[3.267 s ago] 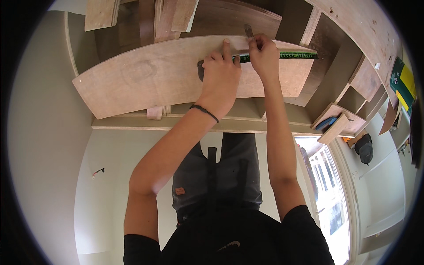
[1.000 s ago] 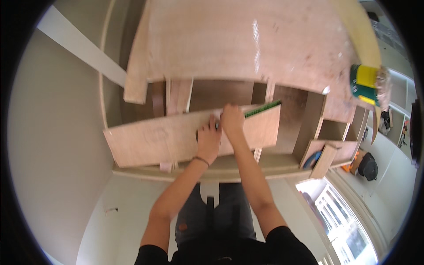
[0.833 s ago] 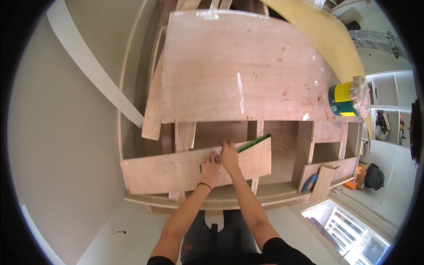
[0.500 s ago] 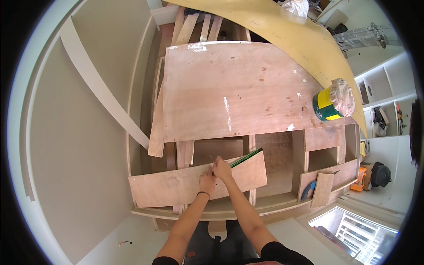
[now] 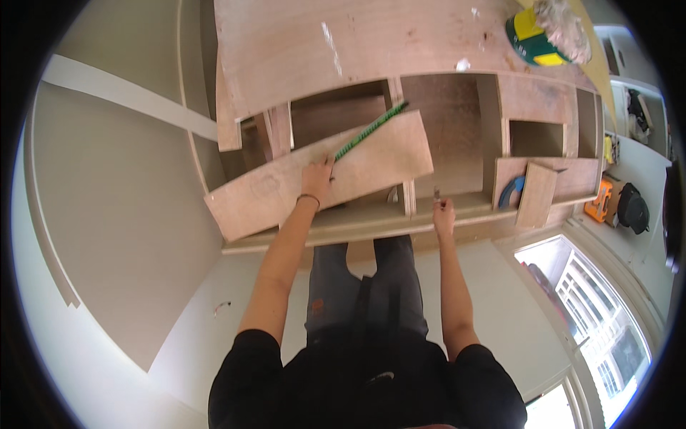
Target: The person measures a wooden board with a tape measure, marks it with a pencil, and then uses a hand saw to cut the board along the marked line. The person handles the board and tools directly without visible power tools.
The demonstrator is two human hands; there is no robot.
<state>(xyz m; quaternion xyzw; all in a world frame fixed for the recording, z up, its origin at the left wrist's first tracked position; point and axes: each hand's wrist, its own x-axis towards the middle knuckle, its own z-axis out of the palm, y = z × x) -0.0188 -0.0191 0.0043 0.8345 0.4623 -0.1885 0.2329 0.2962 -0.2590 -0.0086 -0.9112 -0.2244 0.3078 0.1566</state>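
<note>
A loose plywood board [image 5: 379, 157] lies slanted across the near side of an open wooden frame [image 5: 343, 232]. My left hand [image 5: 318, 177] is on this board, its fingers closed at the lower end of a long, thin green strip with dark markings [image 5: 368, 133]. The strip runs diagonally up over the board's far edge. My right hand [image 5: 444, 214] is apart from the board, over the frame's front edge. Its fingers are closed around a small, narrow thing [image 5: 436, 194], too small and blurred to name.
A large plywood sheet [image 5: 393, 39] covers the frame's far part, with a green and yellow can [image 5: 532, 39] on it. At the right, a small board [image 5: 537, 196] leans beside a blue curved object [image 5: 511, 191]. An orange case [image 5: 597, 200] and a black bag [image 5: 632, 209] lie beyond.
My right hand has left the green strip and moved right with a small thing in it. My left hand stays on the board, which now slants more. The view has shifted toward my body.
</note>
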